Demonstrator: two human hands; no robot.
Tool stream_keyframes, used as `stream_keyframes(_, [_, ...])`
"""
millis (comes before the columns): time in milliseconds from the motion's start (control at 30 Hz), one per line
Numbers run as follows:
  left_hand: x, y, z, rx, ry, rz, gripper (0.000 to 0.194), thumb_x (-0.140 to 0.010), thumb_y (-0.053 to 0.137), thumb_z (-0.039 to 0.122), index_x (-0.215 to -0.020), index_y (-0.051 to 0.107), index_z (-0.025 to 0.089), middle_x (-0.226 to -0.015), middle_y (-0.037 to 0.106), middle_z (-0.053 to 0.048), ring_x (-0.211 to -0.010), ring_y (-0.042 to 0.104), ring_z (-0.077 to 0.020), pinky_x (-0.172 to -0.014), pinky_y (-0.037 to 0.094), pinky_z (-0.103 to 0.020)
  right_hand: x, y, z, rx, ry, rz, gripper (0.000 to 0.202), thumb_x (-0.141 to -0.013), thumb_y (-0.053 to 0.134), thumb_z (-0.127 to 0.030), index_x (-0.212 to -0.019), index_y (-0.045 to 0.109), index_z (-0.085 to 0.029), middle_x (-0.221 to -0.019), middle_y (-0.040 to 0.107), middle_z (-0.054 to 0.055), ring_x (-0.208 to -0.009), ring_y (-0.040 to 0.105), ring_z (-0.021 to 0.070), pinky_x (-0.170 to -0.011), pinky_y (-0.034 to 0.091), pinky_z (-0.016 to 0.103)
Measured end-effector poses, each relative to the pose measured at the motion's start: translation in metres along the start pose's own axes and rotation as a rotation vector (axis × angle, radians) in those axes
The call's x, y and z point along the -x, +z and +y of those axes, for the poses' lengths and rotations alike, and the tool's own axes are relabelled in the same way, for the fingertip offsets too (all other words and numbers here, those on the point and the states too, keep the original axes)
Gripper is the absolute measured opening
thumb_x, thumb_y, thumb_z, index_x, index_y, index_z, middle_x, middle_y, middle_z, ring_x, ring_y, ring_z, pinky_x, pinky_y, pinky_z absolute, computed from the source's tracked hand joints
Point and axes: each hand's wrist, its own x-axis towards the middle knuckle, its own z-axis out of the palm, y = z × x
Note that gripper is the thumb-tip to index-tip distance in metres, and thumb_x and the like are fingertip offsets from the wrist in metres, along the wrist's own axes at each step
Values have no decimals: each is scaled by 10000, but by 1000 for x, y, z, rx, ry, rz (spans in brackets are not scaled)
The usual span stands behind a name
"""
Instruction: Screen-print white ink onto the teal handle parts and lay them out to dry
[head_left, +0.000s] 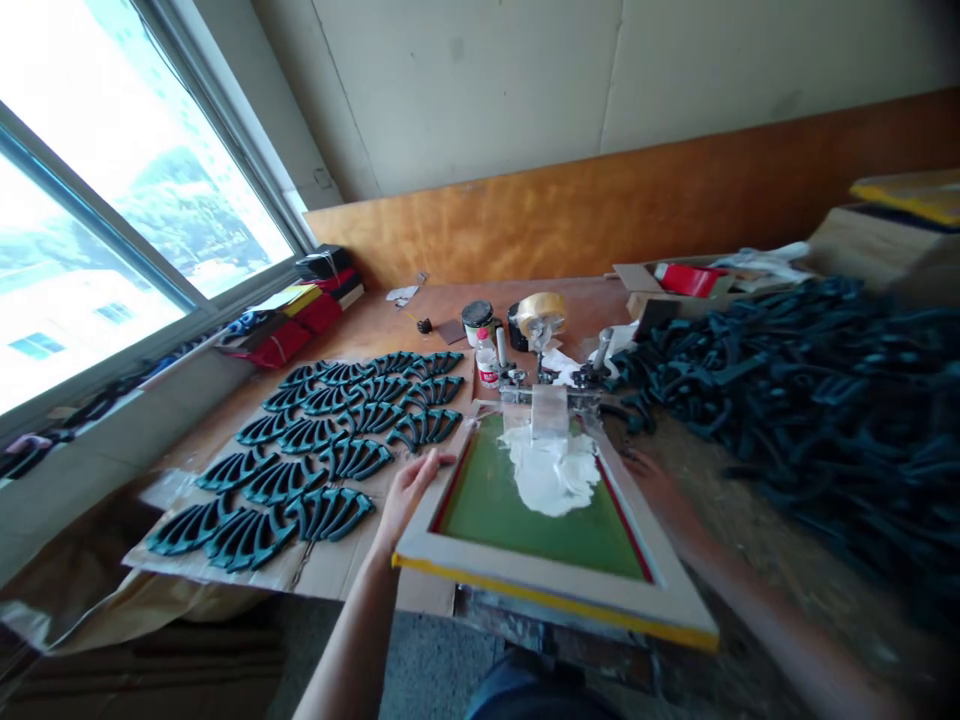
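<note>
In the head view, a screen printing frame point(555, 590) with pale rails and a yellow front edge lies in front of me. White ink point(551, 490) is spread over the far half of its green mesh. A squeegee block point(550, 408) rests at the ink's far end. My left hand point(412, 488) is at the frame's left rail, fingers curled together. Their tips meet the rail's edge, and what they may hold is hidden. My right hand point(646, 474) is by the right rail, smeared by motion, so its grip cannot be made out.
Rows of dark slatted curved parts point(274, 480) lie on cardboard at the left. A large heap of similar dark pieces point(795, 390) fills the right. Behind the frame stand clamps point(600, 365), a red-capped bottle point(486, 360), an ink can point(477, 320) and a tape roll point(541, 310).
</note>
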Motion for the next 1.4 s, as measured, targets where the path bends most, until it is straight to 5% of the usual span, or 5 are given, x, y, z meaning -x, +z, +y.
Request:
stream_keyframes(200, [6,4,-104,-117,-124,23,883,-698,665,586,-1416,444,122,-605,566,53,-554,495,-107,-536,375,-210,-51,-36,-34,-71,-121,148,468,-903,542,-411,-1310,531,-180,-1288,569,124,-1162,553,267,-985,472,415])
stream_keyframes(367, [-8,7,-145,-223,-109,-1,783,-782,586,542,-1430,414,137,-601,500,72,-539,448,-94,-518,327,-205,-75,-26,-99,74,-214,-222,393,-793,698,-246,-1166,592,-185,-1095,644,98,-1027,602,253,-865,498,348])
stream_keyframes(467, [-12,3,-152,-276,-99,-51,705,-820,552,514,-1414,437,151,-601,509,64,-545,456,-102,-521,326,-207,-74,-19,-104,106,-165,-387,172,-817,665,-234,-984,648,-196,-992,685,71,-925,638,224,-785,484,291])
stream_keyframes(933, [-12,0,-155,-378,-30,-95,564,-878,451,465,-1332,515,136,-715,617,6,-668,565,-151,-624,394,-243,-36,-10,-135,182,9,-348,92,-858,591,-276,-882,615,-191,-865,678,55,-798,620,208,-662,420,287])
stream_keyframes(1400, [-10,5,-161,-410,-59,-11,505,-878,467,454,-1295,568,187,-780,675,-16,-742,623,-170,-669,435,-247,-10,-35,-90,-83,-582,-534,288,-732,460,34,-798,614,-200,-799,633,12,-818,550,175,-677,400,263])
